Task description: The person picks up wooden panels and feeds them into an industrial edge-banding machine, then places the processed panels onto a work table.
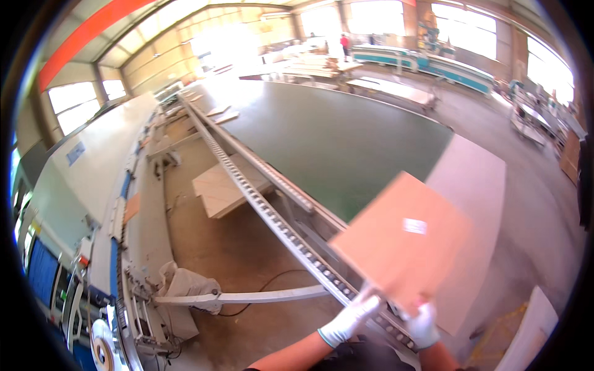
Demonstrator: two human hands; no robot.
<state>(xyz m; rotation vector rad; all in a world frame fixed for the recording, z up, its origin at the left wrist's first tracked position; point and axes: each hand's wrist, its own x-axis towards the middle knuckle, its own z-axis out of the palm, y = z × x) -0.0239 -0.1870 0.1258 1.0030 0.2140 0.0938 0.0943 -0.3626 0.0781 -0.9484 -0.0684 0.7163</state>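
Wood-faced panel (396, 256), pale label (414, 226) upward, in front of the person, overlapping the green-topped table (328, 130) in view; whether it rests there, cannot tell. Right hand (422, 326) grasps its near edge, thumb on top. Left hand (352, 318) at the near-left edge, blurred; closed or not, cannot tell. Best handling, probably: load shared evenly, corners clear of the roller rail (272, 217)

No legible lettering or numbers found. A small white label (414, 226) is affixed to the face of the wood-toned panel (396, 253); a bluish rectangular marking (75, 153) stands on the pale machine cover (114, 136). Print on both: unreadable.
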